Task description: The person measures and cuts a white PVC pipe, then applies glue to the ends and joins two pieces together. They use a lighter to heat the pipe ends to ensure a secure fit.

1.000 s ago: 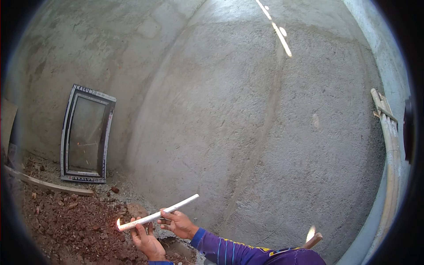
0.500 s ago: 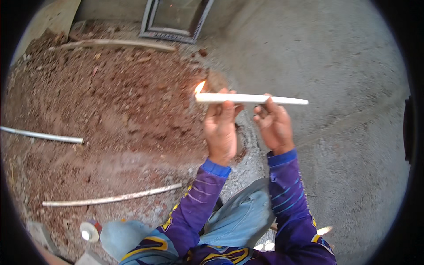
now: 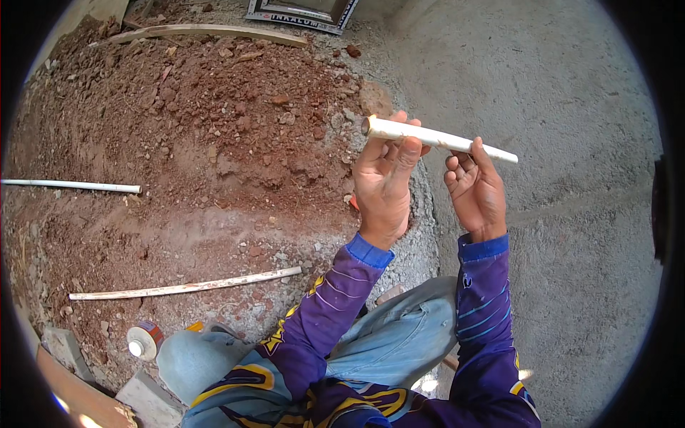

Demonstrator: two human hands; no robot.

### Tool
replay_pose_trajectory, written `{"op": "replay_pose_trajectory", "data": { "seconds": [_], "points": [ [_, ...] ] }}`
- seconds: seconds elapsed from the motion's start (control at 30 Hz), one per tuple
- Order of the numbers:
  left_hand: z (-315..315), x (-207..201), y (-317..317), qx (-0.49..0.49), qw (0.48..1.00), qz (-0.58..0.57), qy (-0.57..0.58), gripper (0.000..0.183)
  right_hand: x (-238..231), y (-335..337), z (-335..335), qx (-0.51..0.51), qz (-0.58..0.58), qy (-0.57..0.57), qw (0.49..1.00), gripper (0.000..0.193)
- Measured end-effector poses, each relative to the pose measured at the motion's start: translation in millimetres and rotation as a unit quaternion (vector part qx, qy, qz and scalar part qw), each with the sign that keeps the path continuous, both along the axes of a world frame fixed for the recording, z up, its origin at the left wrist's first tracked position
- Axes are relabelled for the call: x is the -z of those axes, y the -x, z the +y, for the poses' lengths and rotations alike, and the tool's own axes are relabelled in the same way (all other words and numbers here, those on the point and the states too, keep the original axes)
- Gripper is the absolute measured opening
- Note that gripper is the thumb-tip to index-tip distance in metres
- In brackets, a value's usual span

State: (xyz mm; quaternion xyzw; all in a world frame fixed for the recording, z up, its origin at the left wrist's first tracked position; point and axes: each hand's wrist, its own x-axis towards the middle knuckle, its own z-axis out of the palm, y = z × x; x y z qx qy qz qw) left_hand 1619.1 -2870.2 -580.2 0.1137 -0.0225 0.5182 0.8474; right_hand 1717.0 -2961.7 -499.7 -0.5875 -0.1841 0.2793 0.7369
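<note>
A white plastic pipe is held up across both hands, tilted slightly down to the right. Its left end shows a dark round opening, with a small yellowish glow on the upper rim. My left hand grips the pipe close to that end, fingers behind it and thumb in front. My right hand pinches it near the thinner right end, thumb up and the other fingers curled below.
Reddish soil spreads to the left, beside grey concrete. On the soil lie a whitish pipe, another pipe and a wooden strip. A can and grey blocks sit near my knee. A frame stands at the back.
The bright flame at the pipe's left end has shrunk to a faint glow. Both hands and the pipe have shifted right in the picture; the pipe's left end is tipped up more, showing its opening.
</note>
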Motion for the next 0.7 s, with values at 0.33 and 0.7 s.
{"op": "replay_pose_trajectory", "data": {
  "seconds": [0.33, 0.7],
  "points": [
    [2.5, 8.7, -5.7, -0.039, 0.998, 0.04, -0.008, 0.037, -5.0, 10.6, -7.9, 0.066, -0.496, 0.237, 0.833, 0.026],
    [-5.4, 0.8, 1.1, -0.043, 0.997, 0.056, -0.033, 0.037, -9.4, 28.2, 15.2, -0.02, -0.637, 0.202, 0.743, 0.031]
  ]
}}
